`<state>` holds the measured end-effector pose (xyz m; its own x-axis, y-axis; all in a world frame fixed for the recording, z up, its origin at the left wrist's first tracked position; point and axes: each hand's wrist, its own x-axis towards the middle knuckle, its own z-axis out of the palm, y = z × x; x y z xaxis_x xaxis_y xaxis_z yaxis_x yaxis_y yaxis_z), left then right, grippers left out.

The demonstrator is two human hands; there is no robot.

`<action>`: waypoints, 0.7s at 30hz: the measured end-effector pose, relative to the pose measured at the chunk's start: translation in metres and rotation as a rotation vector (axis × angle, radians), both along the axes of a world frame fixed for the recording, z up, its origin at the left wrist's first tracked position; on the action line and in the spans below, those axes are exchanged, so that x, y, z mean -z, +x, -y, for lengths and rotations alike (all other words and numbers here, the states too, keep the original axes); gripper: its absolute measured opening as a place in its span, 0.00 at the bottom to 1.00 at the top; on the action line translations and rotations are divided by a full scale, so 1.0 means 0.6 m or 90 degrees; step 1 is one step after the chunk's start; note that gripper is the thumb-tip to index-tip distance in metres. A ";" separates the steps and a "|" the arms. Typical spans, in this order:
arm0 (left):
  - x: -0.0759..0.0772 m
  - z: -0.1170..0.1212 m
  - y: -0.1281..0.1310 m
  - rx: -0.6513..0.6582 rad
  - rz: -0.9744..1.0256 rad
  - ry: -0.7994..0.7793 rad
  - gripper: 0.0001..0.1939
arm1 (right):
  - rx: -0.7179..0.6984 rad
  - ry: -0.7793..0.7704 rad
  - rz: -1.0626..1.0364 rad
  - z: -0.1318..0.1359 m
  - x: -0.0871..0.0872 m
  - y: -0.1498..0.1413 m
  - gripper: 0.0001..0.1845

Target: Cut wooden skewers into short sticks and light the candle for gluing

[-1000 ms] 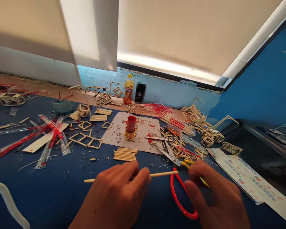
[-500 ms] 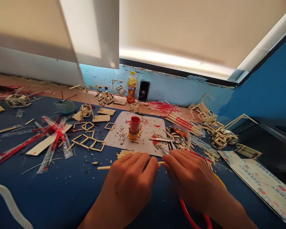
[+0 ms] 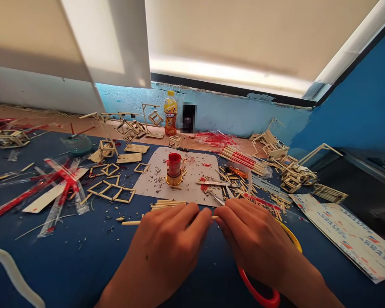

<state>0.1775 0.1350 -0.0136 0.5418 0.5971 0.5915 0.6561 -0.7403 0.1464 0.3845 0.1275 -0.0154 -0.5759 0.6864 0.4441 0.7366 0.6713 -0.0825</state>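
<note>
My left hand is closed around a thin wooden stick, which sticks out to the left past the knuckles. My right hand has its fingertips pinched at the stick's right end, so only a short bit shows between the hands. Scissors with a red and yellow handle are under my right hand, their blades spread beyond its fingers; whether that hand grips them is hidden. Just behind my left hand lies a row of sticks. A red cylinder on a gold base stands upright on a littered white board.
Tweezers rest on the board's right edge near many cut stick pieces. Stick frames and red-marked plastic wrappers lie left. Stick models and a printed sheet are right. A drink bottle stands at the back.
The view has turned slightly right, so the scene shifts left. The visible bit of stick between my hands is a little shorter. Both hands keep their hold.
</note>
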 end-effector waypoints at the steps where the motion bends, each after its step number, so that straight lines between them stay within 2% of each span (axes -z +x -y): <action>1: 0.000 0.000 0.001 0.008 -0.013 -0.012 0.10 | 0.006 0.008 0.006 0.001 0.002 0.000 0.16; 8: 0.005 0.004 0.006 0.012 0.001 0.028 0.13 | 0.052 0.047 -0.043 0.012 0.029 -0.009 0.16; 12: 0.012 0.014 0.006 -0.013 -0.016 0.010 0.14 | 0.060 0.040 -0.070 0.020 0.043 -0.013 0.15; 21: 0.031 0.022 0.005 -0.032 0.010 -0.010 0.12 | 0.053 0.041 -0.074 0.022 0.053 -0.018 0.16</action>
